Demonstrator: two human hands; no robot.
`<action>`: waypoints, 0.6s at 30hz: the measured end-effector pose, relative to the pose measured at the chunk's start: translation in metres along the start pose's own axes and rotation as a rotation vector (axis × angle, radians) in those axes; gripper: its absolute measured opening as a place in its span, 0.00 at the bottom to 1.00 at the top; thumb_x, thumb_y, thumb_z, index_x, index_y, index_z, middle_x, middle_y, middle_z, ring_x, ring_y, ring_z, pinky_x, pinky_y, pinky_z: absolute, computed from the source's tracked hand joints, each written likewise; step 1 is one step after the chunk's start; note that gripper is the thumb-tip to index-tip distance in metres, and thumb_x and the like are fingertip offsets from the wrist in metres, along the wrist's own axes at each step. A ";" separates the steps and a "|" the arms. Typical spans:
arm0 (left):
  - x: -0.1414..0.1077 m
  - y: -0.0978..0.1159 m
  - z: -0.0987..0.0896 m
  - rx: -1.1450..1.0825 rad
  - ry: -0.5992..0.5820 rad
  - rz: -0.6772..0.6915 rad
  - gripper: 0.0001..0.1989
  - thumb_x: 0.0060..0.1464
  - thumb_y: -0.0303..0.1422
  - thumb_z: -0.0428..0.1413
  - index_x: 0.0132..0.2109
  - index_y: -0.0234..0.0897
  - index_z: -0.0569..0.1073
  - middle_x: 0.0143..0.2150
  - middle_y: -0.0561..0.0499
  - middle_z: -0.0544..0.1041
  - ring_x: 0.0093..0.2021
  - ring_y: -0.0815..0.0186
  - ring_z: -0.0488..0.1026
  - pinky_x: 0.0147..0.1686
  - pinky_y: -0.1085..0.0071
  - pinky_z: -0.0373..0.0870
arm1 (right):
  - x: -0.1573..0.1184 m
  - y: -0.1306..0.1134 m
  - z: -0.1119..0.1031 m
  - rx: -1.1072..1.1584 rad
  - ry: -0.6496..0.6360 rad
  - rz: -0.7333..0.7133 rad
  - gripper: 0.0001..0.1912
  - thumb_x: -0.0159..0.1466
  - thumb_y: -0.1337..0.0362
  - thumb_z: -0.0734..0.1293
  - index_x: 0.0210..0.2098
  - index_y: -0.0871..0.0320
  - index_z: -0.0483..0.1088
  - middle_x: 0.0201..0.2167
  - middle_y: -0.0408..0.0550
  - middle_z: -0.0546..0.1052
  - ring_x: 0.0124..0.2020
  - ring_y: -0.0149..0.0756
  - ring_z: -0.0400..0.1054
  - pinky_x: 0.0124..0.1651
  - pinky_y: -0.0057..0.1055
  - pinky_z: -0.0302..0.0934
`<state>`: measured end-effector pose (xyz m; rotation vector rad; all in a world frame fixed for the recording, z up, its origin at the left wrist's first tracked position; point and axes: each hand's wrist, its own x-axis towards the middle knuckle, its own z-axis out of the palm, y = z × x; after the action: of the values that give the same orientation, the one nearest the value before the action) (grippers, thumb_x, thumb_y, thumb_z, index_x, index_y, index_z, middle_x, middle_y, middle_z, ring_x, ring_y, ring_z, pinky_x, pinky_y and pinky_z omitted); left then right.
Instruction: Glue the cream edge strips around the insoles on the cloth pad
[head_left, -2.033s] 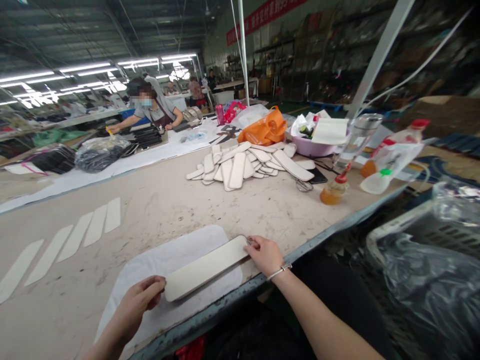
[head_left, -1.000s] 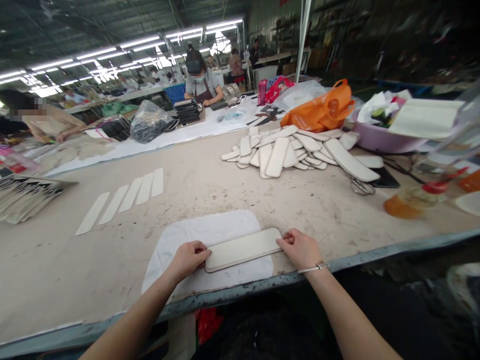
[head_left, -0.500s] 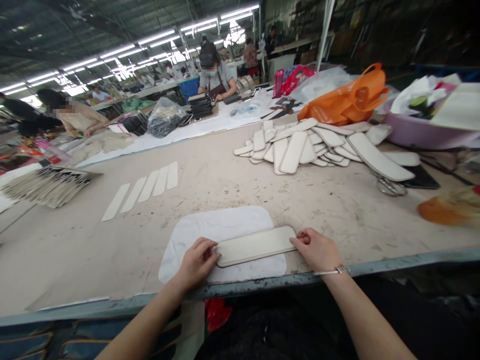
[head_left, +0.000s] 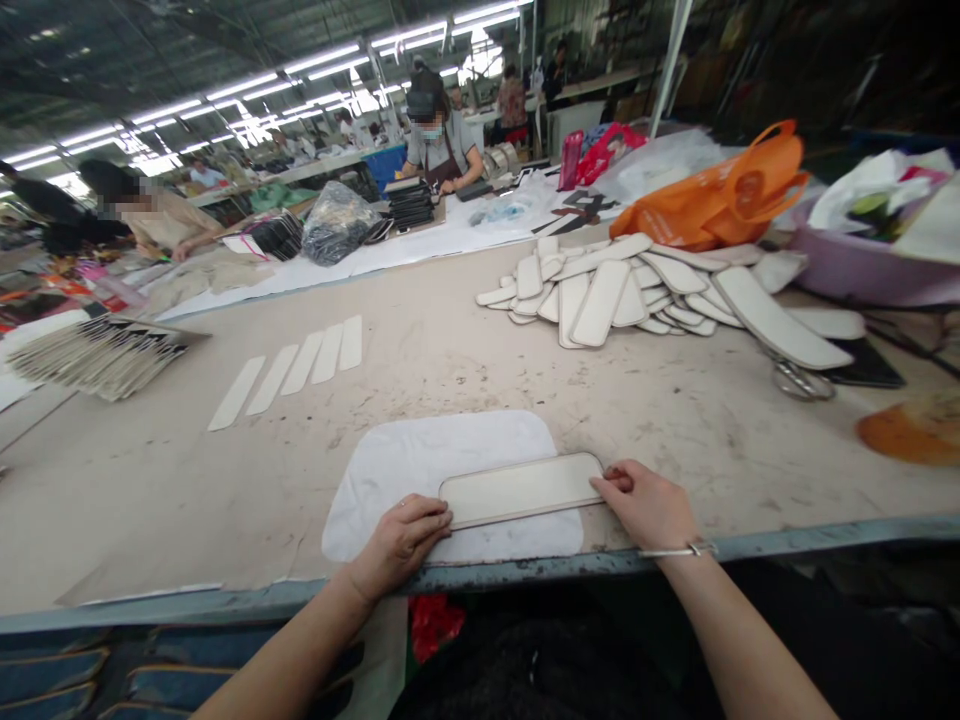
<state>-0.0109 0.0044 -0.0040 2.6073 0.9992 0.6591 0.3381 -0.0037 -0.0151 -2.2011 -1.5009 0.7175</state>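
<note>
A long off-white panel with rounded corners and a dark edge [head_left: 521, 490] lies over a white sheet [head_left: 382, 465] near the table's front. My left hand [head_left: 405, 540] is closed at the panel's left end, fingertips on its lower left corner. At the opposite end my right hand [head_left: 649, 500] pinches the right edge between thumb and fingers; a bracelet circles that wrist. Up and to the right lies a heap of similar off-white panels [head_left: 600, 305]. Several flat pale strips [head_left: 300, 362] rest in a slanted row on the left.
Scissors [head_left: 802, 380] poke out beneath the heap. Behind it are an orange bag [head_left: 712, 195] and a filled purple basin [head_left: 855, 265]. A stack of pale pieces [head_left: 97, 355] sits far left, an amber container [head_left: 907, 430] far right. Co-workers sit across the table.
My left hand has shifted from the panel's left end edge to its lower left corner, fingers now lying closer together. The right hand keeps its pinch. The whole view has shifted slightly.
</note>
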 end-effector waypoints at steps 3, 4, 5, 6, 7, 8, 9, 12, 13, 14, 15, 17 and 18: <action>-0.003 -0.001 0.001 0.006 -0.003 -0.014 0.11 0.53 0.28 0.53 0.44 0.39 0.74 0.40 0.46 0.74 0.40 0.67 0.71 0.39 0.70 0.71 | -0.001 -0.002 -0.001 0.023 0.009 0.009 0.09 0.53 0.55 0.64 0.29 0.54 0.69 0.25 0.40 0.76 0.29 0.33 0.70 0.32 0.28 0.57; -0.003 -0.001 0.001 0.005 -0.007 -0.018 0.11 0.53 0.27 0.53 0.44 0.39 0.74 0.41 0.46 0.74 0.41 0.66 0.71 0.40 0.70 0.71 | -0.001 -0.003 -0.001 0.033 0.015 0.011 0.09 0.53 0.56 0.64 0.29 0.54 0.69 0.24 0.40 0.76 0.29 0.33 0.69 0.32 0.28 0.57; -0.004 -0.002 0.002 0.003 -0.012 -0.020 0.12 0.53 0.27 0.53 0.45 0.39 0.74 0.41 0.46 0.74 0.41 0.66 0.71 0.41 0.70 0.71 | -0.002 -0.003 -0.002 0.043 0.021 0.009 0.08 0.53 0.57 0.64 0.28 0.54 0.69 0.24 0.40 0.75 0.29 0.32 0.69 0.32 0.27 0.57; -0.004 -0.003 0.002 0.002 -0.014 -0.018 0.12 0.53 0.27 0.53 0.45 0.39 0.73 0.41 0.46 0.74 0.41 0.66 0.71 0.41 0.70 0.71 | -0.002 -0.004 -0.002 0.050 0.029 0.005 0.08 0.54 0.57 0.64 0.28 0.54 0.69 0.23 0.39 0.75 0.28 0.32 0.69 0.32 0.27 0.56; -0.004 -0.004 0.003 0.002 -0.018 -0.012 0.12 0.53 0.26 0.53 0.45 0.39 0.73 0.42 0.46 0.73 0.42 0.66 0.71 0.41 0.70 0.71 | -0.002 -0.004 -0.002 0.055 0.036 -0.001 0.07 0.54 0.58 0.64 0.28 0.54 0.69 0.23 0.39 0.75 0.28 0.31 0.69 0.32 0.26 0.56; -0.004 -0.005 0.003 0.003 -0.021 -0.005 0.12 0.53 0.26 0.53 0.45 0.39 0.73 0.42 0.46 0.73 0.42 0.66 0.71 0.42 0.70 0.71 | -0.002 -0.004 -0.002 0.057 0.042 -0.006 0.07 0.54 0.58 0.64 0.27 0.54 0.69 0.22 0.39 0.75 0.28 0.30 0.69 0.32 0.26 0.56; -0.004 -0.006 0.003 0.005 -0.023 0.001 0.12 0.53 0.26 0.53 0.45 0.39 0.73 0.42 0.46 0.73 0.42 0.66 0.71 0.42 0.70 0.71 | -0.002 -0.004 -0.002 0.057 0.046 -0.008 0.06 0.54 0.59 0.64 0.27 0.54 0.69 0.22 0.38 0.75 0.27 0.30 0.69 0.31 0.26 0.56; -0.003 -0.006 0.003 0.015 -0.022 0.011 0.12 0.53 0.27 0.53 0.45 0.39 0.74 0.42 0.46 0.73 0.42 0.65 0.71 0.41 0.70 0.71 | -0.002 -0.004 -0.001 0.054 0.059 -0.011 0.06 0.54 0.60 0.64 0.27 0.54 0.70 0.23 0.39 0.75 0.27 0.30 0.69 0.31 0.26 0.55; -0.003 -0.006 0.003 0.016 -0.021 0.012 0.12 0.53 0.27 0.53 0.44 0.39 0.74 0.42 0.46 0.73 0.42 0.65 0.71 0.41 0.70 0.71 | -0.002 -0.004 -0.001 0.054 0.064 -0.012 0.06 0.54 0.60 0.64 0.28 0.54 0.70 0.23 0.39 0.75 0.27 0.30 0.69 0.31 0.26 0.55; -0.004 -0.006 0.002 0.014 -0.019 0.012 0.12 0.53 0.27 0.53 0.44 0.39 0.74 0.42 0.46 0.73 0.42 0.65 0.71 0.41 0.70 0.71 | -0.002 -0.004 0.000 0.053 0.070 -0.012 0.06 0.54 0.60 0.64 0.28 0.55 0.70 0.23 0.40 0.75 0.27 0.30 0.69 0.32 0.26 0.55; -0.004 -0.006 0.002 0.011 -0.020 0.012 0.12 0.53 0.27 0.53 0.44 0.39 0.74 0.42 0.46 0.73 0.42 0.65 0.71 0.41 0.70 0.71 | -0.002 -0.004 0.000 0.053 0.072 -0.011 0.06 0.54 0.61 0.64 0.28 0.55 0.70 0.24 0.40 0.76 0.27 0.30 0.69 0.32 0.26 0.55; -0.004 -0.006 0.002 0.005 -0.026 0.006 0.12 0.53 0.27 0.53 0.44 0.39 0.74 0.42 0.46 0.73 0.42 0.65 0.71 0.42 0.69 0.71 | -0.002 -0.004 0.001 0.052 0.073 -0.006 0.06 0.54 0.61 0.64 0.28 0.55 0.71 0.24 0.41 0.76 0.28 0.31 0.69 0.32 0.26 0.56; -0.005 -0.005 0.002 0.004 -0.029 0.002 0.12 0.53 0.27 0.53 0.45 0.39 0.74 0.42 0.46 0.73 0.42 0.65 0.71 0.42 0.69 0.71 | -0.002 -0.004 0.001 0.050 0.071 -0.006 0.06 0.54 0.61 0.64 0.28 0.55 0.71 0.24 0.41 0.76 0.28 0.31 0.69 0.32 0.26 0.56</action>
<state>-0.0158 0.0050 -0.0095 2.6141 0.9900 0.6190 0.3342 -0.0037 -0.0131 -2.1611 -1.4382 0.6611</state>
